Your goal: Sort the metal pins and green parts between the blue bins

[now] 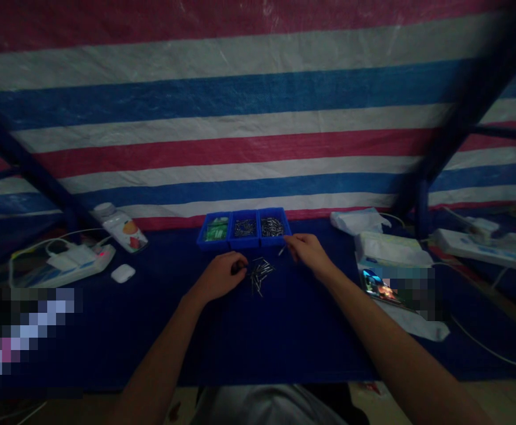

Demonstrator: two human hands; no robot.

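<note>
Left hand (220, 275) curled closed, knuckles up, fingertips touching the left edge of a loose pile of small silver metal pins (260, 274) on the dark blue worktop (284, 330). Right hand (307, 251) just beside the blue plastic three-compartment tray (244, 228), one single metal pin (281, 251) at its fingertips, grip too dark to tell

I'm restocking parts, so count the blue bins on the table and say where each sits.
3, in a row at the back of the table: left bin with green pieces, middle bin and right bin with small metal pieces. None looks hidden.
</note>
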